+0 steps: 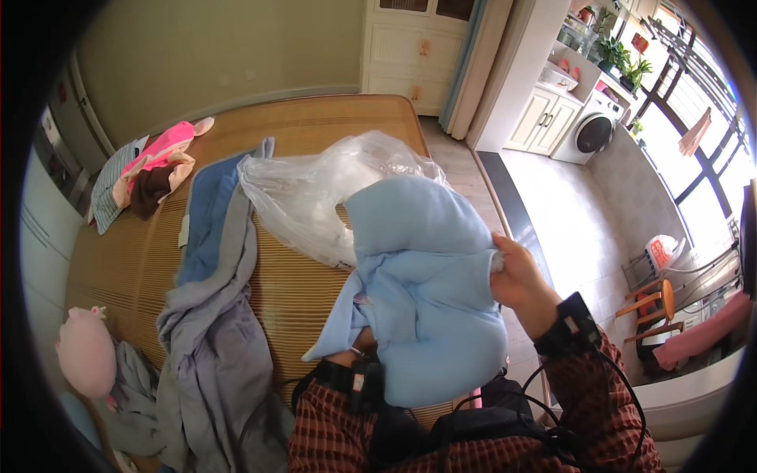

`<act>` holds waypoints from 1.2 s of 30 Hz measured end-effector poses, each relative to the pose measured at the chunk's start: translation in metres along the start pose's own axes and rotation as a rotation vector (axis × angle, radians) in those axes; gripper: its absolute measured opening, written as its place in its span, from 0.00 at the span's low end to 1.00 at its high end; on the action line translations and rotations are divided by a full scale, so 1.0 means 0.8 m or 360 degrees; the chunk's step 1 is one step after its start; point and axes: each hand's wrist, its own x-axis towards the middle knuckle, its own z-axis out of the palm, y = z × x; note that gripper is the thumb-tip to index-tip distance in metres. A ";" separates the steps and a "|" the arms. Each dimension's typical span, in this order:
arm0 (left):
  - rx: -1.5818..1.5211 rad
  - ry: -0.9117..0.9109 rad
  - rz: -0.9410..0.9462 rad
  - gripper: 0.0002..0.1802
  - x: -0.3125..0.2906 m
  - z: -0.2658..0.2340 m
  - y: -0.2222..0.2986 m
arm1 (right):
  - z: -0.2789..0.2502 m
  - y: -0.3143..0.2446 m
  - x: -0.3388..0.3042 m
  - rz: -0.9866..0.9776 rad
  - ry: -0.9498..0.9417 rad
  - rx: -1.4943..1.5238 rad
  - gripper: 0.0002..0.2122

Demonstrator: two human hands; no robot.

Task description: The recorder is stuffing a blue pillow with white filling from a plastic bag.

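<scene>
In front of me I hold up a light blue padded cloth piece (434, 292), soft and folded over on itself; its exact kind I cannot make out. My right hand (520, 274) grips its right edge between thumb and fingers, where a bit of grey shows. Only a strip of my left hand (364, 340) is visible at the lower left of the cloth, and its fingers are hidden behind the fabric. Just beyond the cloth lies a crumpled clear plastic bag (296, 193) on the mat-covered bed (315, 296).
A long grey and blue blanket (213, 331) stretches along the bed to my left. Past it are a pink plush toy (87, 352) and a heap of clothes (154, 173). Cables hang at my right forearm. Right of the bed are a wooden stool (658, 299) and a washing machine (587, 135).
</scene>
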 end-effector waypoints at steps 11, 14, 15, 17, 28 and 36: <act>-0.0054 0.0313 -0.0054 0.23 -0.040 0.028 0.056 | -0.059 0.040 0.057 0.0154 0.0387 0.0139 0.16; 0.0274 0.0198 -0.0200 0.19 -0.030 0.010 0.030 | -0.068 0.047 0.061 0.0128 0.0372 0.0118 0.16; 0.0496 0.0239 -0.0234 0.18 -0.028 0.008 0.026 | -0.068 0.047 0.061 0.0089 0.0377 0.0117 0.16; 0.0743 0.0435 -0.0177 0.17 -0.021 0.004 0.027 | -0.078 0.041 0.064 0.0181 0.0141 0.0096 0.15; 0.3626 0.1090 0.0048 0.19 -0.005 0.059 0.104 | -0.063 0.049 0.067 0.0032 -0.0136 -0.1131 0.09; 0.3048 0.0088 0.0334 0.27 0.031 0.125 -0.019 | -0.041 0.041 0.048 -0.0741 -0.0274 -0.2737 0.07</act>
